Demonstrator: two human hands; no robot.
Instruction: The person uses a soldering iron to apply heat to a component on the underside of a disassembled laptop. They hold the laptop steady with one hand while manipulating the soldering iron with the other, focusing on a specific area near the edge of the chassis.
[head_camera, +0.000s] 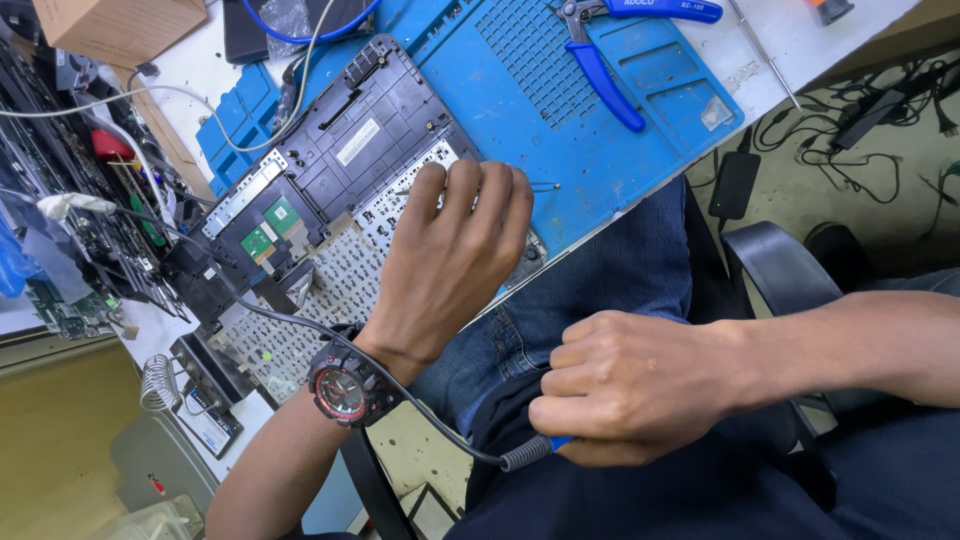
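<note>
R hand (630, 385) hides tool (553, 442) body.

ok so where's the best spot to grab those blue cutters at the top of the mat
Probably by the two blue handles of the cutters, coming from above. They lie flat on the blue mat, splayed apart with nothing over them; the metal jaws sit at the frame's top edge.
</note>
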